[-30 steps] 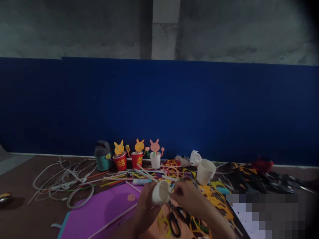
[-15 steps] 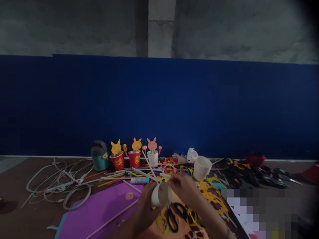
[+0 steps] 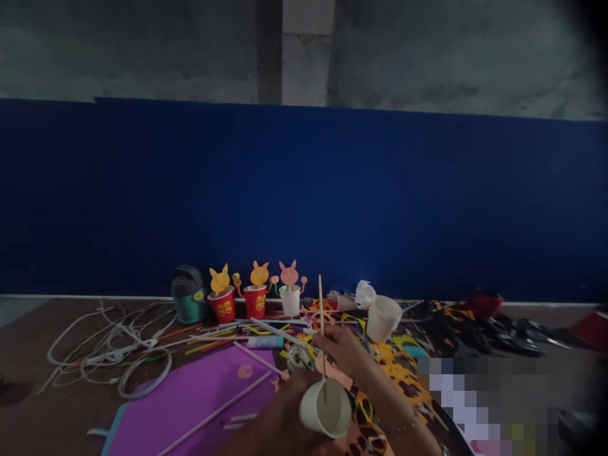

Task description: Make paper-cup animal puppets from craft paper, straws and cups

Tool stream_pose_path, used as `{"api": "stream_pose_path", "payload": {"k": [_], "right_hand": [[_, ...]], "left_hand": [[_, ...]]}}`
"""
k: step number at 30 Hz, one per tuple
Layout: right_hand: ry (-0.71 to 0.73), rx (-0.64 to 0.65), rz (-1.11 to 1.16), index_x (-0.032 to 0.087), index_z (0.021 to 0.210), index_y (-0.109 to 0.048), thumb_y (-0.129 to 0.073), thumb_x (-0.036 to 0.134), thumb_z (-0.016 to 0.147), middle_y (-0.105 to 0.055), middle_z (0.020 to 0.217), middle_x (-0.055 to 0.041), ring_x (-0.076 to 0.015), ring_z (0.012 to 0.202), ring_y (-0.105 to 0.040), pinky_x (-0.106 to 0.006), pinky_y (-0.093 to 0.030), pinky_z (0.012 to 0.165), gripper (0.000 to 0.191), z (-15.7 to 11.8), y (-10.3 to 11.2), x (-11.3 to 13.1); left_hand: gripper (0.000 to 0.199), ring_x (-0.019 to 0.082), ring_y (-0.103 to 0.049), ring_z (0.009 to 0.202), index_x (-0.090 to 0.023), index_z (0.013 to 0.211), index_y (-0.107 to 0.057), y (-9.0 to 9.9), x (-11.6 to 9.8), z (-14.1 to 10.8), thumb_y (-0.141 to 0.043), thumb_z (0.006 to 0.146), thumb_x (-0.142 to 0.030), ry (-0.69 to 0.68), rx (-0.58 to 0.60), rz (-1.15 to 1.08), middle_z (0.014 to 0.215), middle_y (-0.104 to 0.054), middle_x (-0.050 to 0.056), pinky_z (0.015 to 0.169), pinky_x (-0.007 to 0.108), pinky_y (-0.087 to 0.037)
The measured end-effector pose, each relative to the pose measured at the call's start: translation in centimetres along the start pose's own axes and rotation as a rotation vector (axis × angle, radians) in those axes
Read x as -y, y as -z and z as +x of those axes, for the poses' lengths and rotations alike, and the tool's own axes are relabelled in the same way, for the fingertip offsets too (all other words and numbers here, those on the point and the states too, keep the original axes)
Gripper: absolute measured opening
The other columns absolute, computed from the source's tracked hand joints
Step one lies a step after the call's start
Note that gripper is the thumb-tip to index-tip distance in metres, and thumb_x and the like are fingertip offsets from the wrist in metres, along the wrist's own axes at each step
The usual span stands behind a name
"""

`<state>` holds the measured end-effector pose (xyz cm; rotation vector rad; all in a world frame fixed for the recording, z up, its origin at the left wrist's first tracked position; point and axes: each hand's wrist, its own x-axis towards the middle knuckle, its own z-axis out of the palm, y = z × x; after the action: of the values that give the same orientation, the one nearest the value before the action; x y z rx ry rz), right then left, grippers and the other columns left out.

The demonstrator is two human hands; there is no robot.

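My left hand [image 3: 280,405] is closed around a white paper cup [image 3: 310,408], whose open mouth tilts towards me. A thin pale stick [image 3: 321,304] stands nearly upright, its lower end inside the cup. My right hand [image 3: 339,345] pinches this stick above the rim. Just beyond my hands lie a roll of clear tape [image 3: 299,358] and a light-blue tube [image 3: 265,342]. Purple paper [image 3: 204,392] with a pale stick across it lies left of the cup. Orange cut-out paper scraps [image 3: 403,373] lie under and beside my right forearm.
Along the blue partition [image 3: 304,190] stand two red cups [image 3: 255,303] and a white cup [image 3: 290,301] bearing paper animal heads. A teal container [image 3: 187,304] and white cables [image 3: 104,354] are at left. Another white cup [image 3: 384,320] and several scissors [image 3: 517,335] are at right.
The cup has moved right and towards me, and its inside now shows more. The stick has swung from leaning left to nearly upright, with my right hand now pinching it.
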<state>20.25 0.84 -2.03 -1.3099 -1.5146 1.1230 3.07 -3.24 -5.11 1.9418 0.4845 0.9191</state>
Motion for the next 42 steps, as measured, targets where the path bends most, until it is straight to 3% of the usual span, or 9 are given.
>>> {"api": "stream_pose_path", "payload": {"k": [5, 10, 13, 21, 24, 29, 35, 39, 42], "right_hand": [[0.061, -0.257, 0.020, 0.017, 0.062, -0.053, -0.054, 0.053, 0.077, -0.033, 0.048, 0.0067, -0.0078, 0.043, -0.027, -0.022, -0.020, 0.041, 0.040, 0.4, 0.6, 0.4], [0.113, -0.591, 0.066, 0.016, 0.064, -0.055, -0.057, 0.060, 0.073, -0.037, 0.049, 0.0053, -0.0089, 0.045, -0.031, -0.023, -0.022, 0.041, 0.045, 0.7, 2.8, 0.3], [0.076, -0.643, 0.094, 0.015, 0.073, -0.060, -0.056, 0.061, 0.074, -0.035, 0.047, 0.0065, -0.0085, 0.042, -0.030, -0.022, -0.020, 0.038, 0.047, 0.7, 4.5, 0.2], [0.130, -0.273, -0.160, 0.014, 0.097, -0.061, -0.051, 0.043, 0.081, -0.058, 0.059, 0.0001, -0.0138, 0.051, -0.051, -0.023, -0.037, 0.047, 0.035, 0.1, 5.6, 0.6], [0.081, -0.147, -0.506, 0.016, 0.086, -0.060, -0.050, 0.029, 0.082, -0.060, 0.057, -0.0003, -0.0150, 0.054, -0.055, -0.023, -0.035, 0.050, 0.018, -0.1, 5.5, 0.3], [-0.053, -0.149, -0.889, 0.015, 0.073, -0.060, -0.055, 0.015, 0.072, -0.066, 0.071, -0.0080, -0.0211, 0.069, -0.060, -0.027, -0.031, 0.057, 0.005, 0.0, 5.2, -0.6], [-0.018, -0.135, -0.848, 0.016, 0.080, -0.061, -0.046, 0.018, 0.080, -0.065, 0.072, -0.0063, -0.0187, 0.069, -0.059, -0.026, -0.033, 0.059, 0.014, 0.2, 4.8, -0.8], [0.106, -0.092, -0.456, 0.017, 0.087, -0.060, -0.040, 0.025, 0.086, -0.058, 0.067, -0.0007, -0.0125, 0.058, -0.050, -0.022, -0.033, 0.055, 0.022, 0.2, 3.1, -0.1], [0.015, 0.032, -0.123, 0.017, 0.082, -0.060, -0.047, 0.042, 0.084, -0.043, 0.054, 0.0055, -0.0083, 0.046, -0.034, -0.021, -0.024, 0.044, 0.028, -0.1, 1.2, 0.5]], "left_hand": [[0.071, 0.031, -0.052, 0.112, -0.024, 0.126, -0.045, 0.3, 1.7, -0.5, -0.078, 0.063, -0.029, 0.175, -0.012, -0.103, 0.123, -0.058, 0.010, 0.094, 0.042, -0.043], [0.065, 0.032, -0.055, 0.107, -0.024, 0.121, -0.051, 1.1, 2.7, -0.8, -0.078, 0.063, -0.035, 0.195, 0.026, -0.233, 0.115, -0.061, 0.009, 0.091, 0.044, -0.044], [0.084, 0.034, -0.050, 0.116, -0.028, 0.131, -0.042, 1.1, 3.2, -0.7, -0.082, 0.058, -0.039, 0.211, -0.056, -0.381, 0.127, -0.056, 0.009, 0.096, 0.045, -0.040], [0.083, 0.033, -0.052, 0.112, -0.023, 0.128, -0.049, 0.8, 4.5, -0.3, -0.084, 0.055, -0.038, 0.241, -0.316, -0.494, 0.120, -0.060, 0.011, 0.094, 0.041, -0.041], [0.085, 0.032, -0.053, 0.112, -0.025, 0.128, -0.049, 0.7, 4.5, 0.0, -0.085, 0.052, -0.037, 0.257, -0.448, -0.518, 0.120, -0.061, 0.010, 0.095, 0.040, -0.041], [0.087, 0.030, -0.057, 0.108, -0.026, 0.129, -0.047, 1.1, 4.1, 0.4, -0.084, 0.051, -0.030, 0.287, -0.530, -0.526, 0.120, -0.063, 0.008, 0.091, 0.038, -0.045], [0.084, 0.028, -0.057, 0.108, -0.026, 0.127, -0.048, 1.3, 4.6, 0.2, -0.084, 0.052, -0.024, 0.296, -0.531, -0.494, 0.117, -0.064, 0.008, 0.092, 0.037, -0.045], [0.076, 0.029, -0.056, 0.108, -0.024, 0.125, -0.050, 1.4, 4.6, -0.1, -0.082, 0.058, -0.032, 0.285, -0.389, -0.510, 0.106, -0.066, 0.008, 0.092, 0.038, -0.044], [0.075, 0.029, -0.054, 0.110, -0.024, 0.124, -0.050, 1.4, 3.7, -0.1, -0.083, 0.057, -0.032, 0.263, -0.304, -0.483, 0.108, -0.064, 0.008, 0.090, 0.036, -0.043]]}}
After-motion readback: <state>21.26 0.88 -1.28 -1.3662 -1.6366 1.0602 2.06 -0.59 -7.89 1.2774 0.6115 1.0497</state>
